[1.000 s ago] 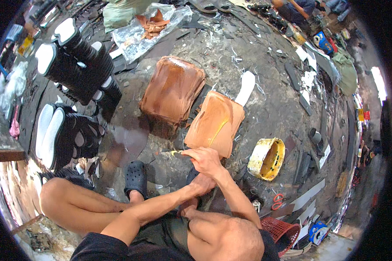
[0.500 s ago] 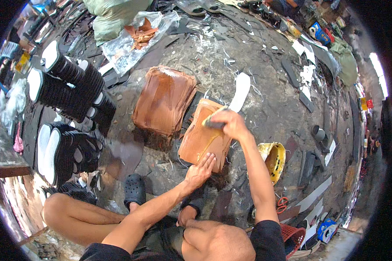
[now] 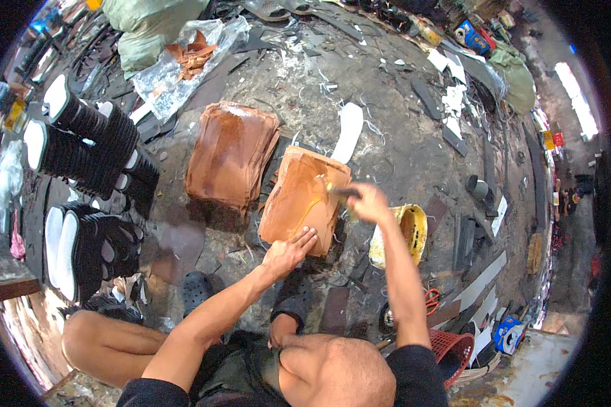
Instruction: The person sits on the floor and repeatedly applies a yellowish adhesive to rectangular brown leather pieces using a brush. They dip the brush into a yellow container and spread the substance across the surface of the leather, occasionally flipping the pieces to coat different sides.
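My left hand (image 3: 290,251) lies flat with fingers stretched out on the near edge of a stack of tan leather sheets (image 3: 293,184). In my right hand (image 3: 369,203) is a small dark-handled brush (image 3: 343,192), blurred by motion, over the right side of that stack. A wet yellowish streak, like glue, runs across the top sheet. To the left stands a second, darker brown stack of leather sheets (image 3: 227,152). A yellow-smeared tub (image 3: 378,245) sits beside my right forearm. Beyond the tan stack lies a white insole-shaped piece (image 3: 349,132).
Rows of black and white soles (image 3: 81,146) stand at the left. A plastic bag with leather scraps (image 3: 190,64) lies at the far left. Orange-handled scissors (image 3: 431,300) and a red basket (image 3: 451,354) are near my right elbow. Offcuts litter the floor.
My right hand has drawn the brush toward the right edge of the tan stack. My left hand stays on the sheet. The whole view has shifted slightly.
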The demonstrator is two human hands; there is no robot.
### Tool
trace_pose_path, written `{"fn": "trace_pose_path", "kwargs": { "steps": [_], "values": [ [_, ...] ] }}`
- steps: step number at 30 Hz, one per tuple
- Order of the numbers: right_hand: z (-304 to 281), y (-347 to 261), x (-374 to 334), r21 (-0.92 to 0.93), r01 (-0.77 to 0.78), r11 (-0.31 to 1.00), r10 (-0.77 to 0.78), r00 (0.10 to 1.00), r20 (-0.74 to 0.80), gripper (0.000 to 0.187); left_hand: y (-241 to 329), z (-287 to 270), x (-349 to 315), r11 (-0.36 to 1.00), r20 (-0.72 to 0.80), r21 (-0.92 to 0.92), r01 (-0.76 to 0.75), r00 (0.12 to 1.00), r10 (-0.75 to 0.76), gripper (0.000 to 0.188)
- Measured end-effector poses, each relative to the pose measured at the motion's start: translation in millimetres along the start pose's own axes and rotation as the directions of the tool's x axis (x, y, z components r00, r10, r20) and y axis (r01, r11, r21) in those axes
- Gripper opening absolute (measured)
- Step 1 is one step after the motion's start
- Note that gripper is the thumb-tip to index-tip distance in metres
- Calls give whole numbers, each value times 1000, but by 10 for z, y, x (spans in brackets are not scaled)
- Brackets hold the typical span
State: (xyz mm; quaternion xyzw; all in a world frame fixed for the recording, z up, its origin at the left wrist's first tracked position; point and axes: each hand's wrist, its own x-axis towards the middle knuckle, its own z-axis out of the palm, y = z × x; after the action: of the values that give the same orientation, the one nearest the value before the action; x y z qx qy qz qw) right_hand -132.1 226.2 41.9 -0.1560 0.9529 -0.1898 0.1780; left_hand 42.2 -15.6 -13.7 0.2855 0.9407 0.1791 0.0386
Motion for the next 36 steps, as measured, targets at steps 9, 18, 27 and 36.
{"fn": "trace_pose_path", "kwargs": {
  "steps": [9, 18, 27, 36],
  "values": [
    [-27, -357, 305, -36, -77, 996, 64, 955, -289, 46, -36, -186, 206, 999, 11, -21, 46, 999, -46, 73],
    [219, -679, 158, -70, 380, 922, -385, 920, -78, 32, 100, -20, -302, 550, -320, -588, 592, 455, -831, 42],
    [774, -892, -1139, -336, 484, 808, -554, 818, -153, 35, 64, -177, -386, 496, -187, -583, 643, 488, -852, 46],
    [880, -801, -1405, -359, 459, 813, -542, 822, -176, 39, 277, -311, 154, 272, -128, -898, 347, 385, -914, 27]
  ]
}}
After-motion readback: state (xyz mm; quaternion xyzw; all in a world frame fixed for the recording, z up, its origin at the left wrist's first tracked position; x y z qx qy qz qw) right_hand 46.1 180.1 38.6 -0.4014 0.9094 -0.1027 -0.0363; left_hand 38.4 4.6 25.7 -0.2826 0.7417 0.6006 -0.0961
